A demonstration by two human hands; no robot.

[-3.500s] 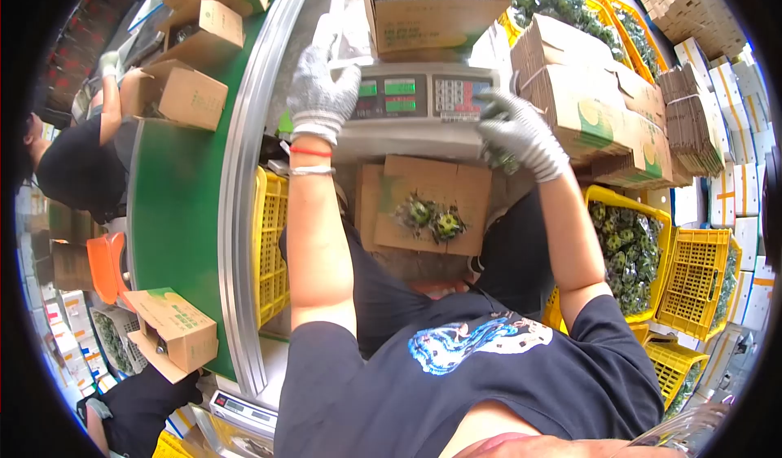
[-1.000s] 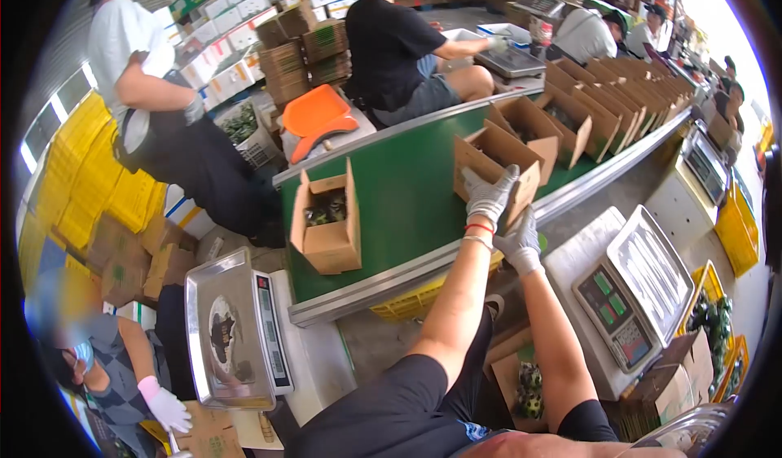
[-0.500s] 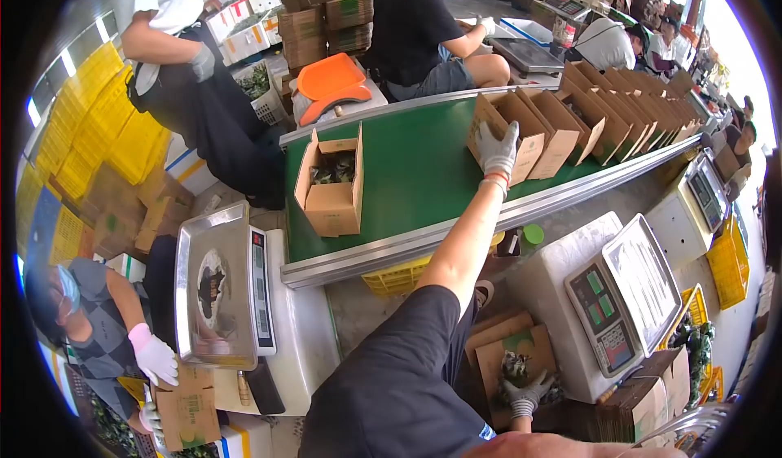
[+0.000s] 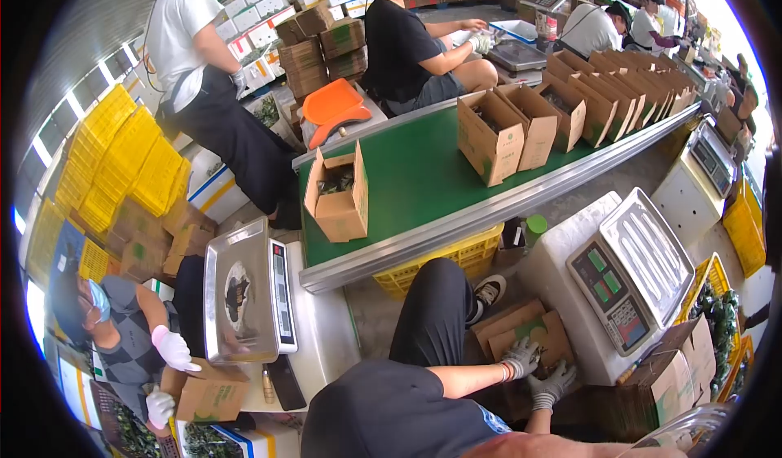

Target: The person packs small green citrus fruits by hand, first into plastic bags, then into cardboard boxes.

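My left hand (image 4: 521, 357), in a pale glove, lies with its fingers apart on brown cardboard (image 4: 555, 336) at the lower right. Close beside it, my right hand (image 4: 552, 383) is also gloved, its fingers spread at the near part of the same cardboard. What lies under the palms is hidden. On the green conveyor (image 4: 407, 189) an open carton (image 4: 338, 214) with dark leafy contents stands at the left end. Farther right is another open carton (image 4: 490, 144), first of a row of several.
Scales stand at left (image 4: 236, 295) and right (image 4: 607, 295). A yellow crate (image 4: 448, 258) sits under the conveyor's metal edge. A masked co-worker (image 4: 122, 328) holds a carton (image 4: 213, 391) at lower left. Other people stand or sit beyond the conveyor.
My left hand has left the carton on the conveyor and come down beside my right hand. The leafy bunch seen by my right hand no longer shows. The view has shifted.
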